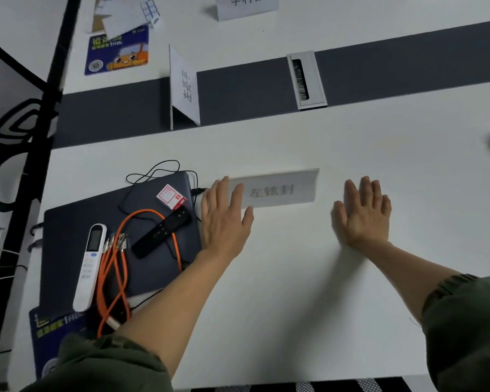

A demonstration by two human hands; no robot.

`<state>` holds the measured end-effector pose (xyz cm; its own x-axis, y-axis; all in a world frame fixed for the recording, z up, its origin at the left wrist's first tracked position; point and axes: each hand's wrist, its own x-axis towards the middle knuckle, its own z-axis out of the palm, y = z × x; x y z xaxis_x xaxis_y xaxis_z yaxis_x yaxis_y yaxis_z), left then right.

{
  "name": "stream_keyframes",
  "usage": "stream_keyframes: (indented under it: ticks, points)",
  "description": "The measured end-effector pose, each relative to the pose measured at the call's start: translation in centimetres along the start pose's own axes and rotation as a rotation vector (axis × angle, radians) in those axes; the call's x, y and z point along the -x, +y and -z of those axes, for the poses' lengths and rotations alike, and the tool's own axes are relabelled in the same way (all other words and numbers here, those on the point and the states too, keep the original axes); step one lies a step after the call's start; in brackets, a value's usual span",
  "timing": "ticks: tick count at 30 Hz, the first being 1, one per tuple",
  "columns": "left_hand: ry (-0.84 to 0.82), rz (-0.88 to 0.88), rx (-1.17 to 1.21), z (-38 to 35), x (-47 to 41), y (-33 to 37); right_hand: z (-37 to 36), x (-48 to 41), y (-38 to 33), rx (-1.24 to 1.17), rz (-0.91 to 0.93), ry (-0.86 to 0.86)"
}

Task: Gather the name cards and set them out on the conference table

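Note:
A white folded name card [280, 189] stands on the white conference table [294, 292] straight ahead of me. My left hand [224, 216] hovers flat with straight fingers, its fingertips over the card's left end. My right hand [362, 213] is flat and open just right of the card, apart from it. A second name card [186, 87] stands turned sideways on the dark centre strip. A third name card [246, 5] stands at the far side, cut off by the top edge.
Left of my hands lies a dark laptop [119, 239] carrying a white remote [89, 267], a black remote [161, 232], orange cables [116, 267] and a small red box [171, 196]. A cable port [306, 80] sits in the strip. Booklets [116, 53] lie far left.

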<state>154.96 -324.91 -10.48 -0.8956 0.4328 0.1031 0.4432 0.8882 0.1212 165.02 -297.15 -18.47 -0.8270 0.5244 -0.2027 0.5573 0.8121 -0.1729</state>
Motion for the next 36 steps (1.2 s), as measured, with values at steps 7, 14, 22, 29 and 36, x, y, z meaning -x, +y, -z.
stream_keyframes:
  ticks: [7,14,22,29,36]
  points:
    - [-0.259,0.02,-0.072,-3.0,11.3,-1.9,6.8,-0.8,-5.2,-0.272,0.092,0.095]
    - [-0.32,-0.037,-0.092,-4.6,13.7,-1.9,8.9,-1.2,-12.0,-0.015,0.413,-0.108]
    - [-0.275,-0.048,-0.022,-5.4,13.9,-2.1,8.2,-3.2,-10.6,0.047,0.349,-0.114]
    - [-0.268,-0.046,-0.015,-5.4,14.0,-2.3,8.5,-4.4,-10.9,0.066,0.336,-0.116]
    - [-0.298,-0.038,-0.027,-5.6,14.0,-2.2,8.7,-4.3,-11.2,0.129,0.34,-0.144]
